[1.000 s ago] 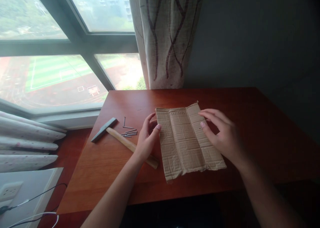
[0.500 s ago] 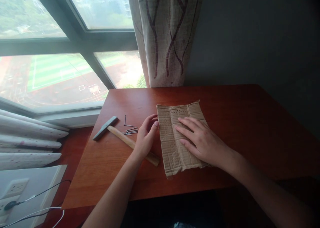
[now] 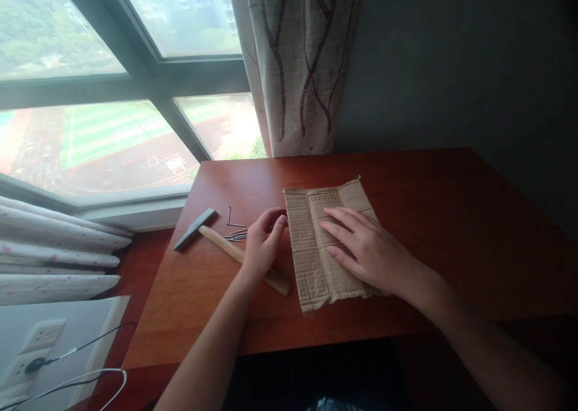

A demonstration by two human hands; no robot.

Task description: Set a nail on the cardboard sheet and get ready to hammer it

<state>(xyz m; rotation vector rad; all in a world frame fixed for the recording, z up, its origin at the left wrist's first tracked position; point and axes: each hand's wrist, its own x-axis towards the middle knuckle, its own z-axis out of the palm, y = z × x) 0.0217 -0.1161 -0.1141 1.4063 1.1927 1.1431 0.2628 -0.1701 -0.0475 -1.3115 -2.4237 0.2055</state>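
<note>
A creased piece of brown cardboard point(image 3: 309, 254), with rows of small holes near its far edge, lies on the wooden table. My right hand point(image 3: 356, 242) rests on its right part, fingers stretched out and spread. At the left edge of the cardboard is my left hand point(image 3: 266, 239), its fingers curled towards the thumb. Whatever sits between those fingertips is too small or hidden to make out. Beside and partly behind my left hand lies a hammer point(image 3: 221, 242) with a wooden handle and grey metal head. Several nails point(image 3: 237, 233) are scattered between the hammer head and that hand.
The reddish-brown table point(image 3: 428, 218) reaches far to the right. A window point(image 3: 130, 134) and a patterned curtain point(image 3: 300, 68) stand behind it. At lower left, a wall socket point(image 3: 43, 336) holds a plug with dark and white cables near the table edge.
The view has shifted slightly, so the hammer and nails appear a little further right. Both hands keep nearly the same places at the cardboard.
</note>
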